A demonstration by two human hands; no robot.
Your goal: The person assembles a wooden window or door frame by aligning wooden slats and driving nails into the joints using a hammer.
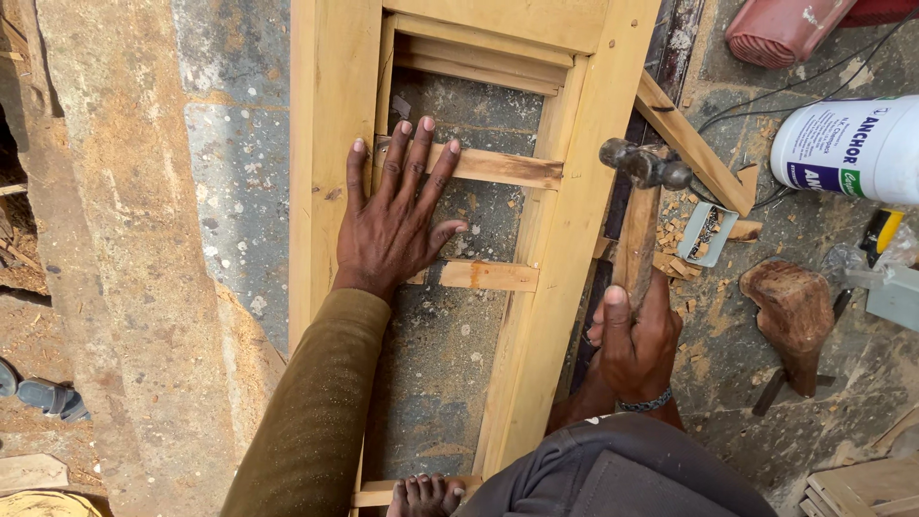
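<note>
My left hand (394, 218) lies flat, fingers spread, on the pale wooden frame (330, 144) at centre; my right hand (637, 340) grips a wooden-handled metal hammer (643, 168), head upward.

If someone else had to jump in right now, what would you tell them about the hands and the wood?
Left hand: flat, fingers spread, pressing the upper crosspiece and the wooden frame lying on the stone floor.
Right hand: gripped round the wooden handle of the hammer, whose metal head sits by the frame's right rail.
Lower crosspiece is seated between the rails.
Both crosspieces are in place; whether they are fixed cannot be told.
</note>
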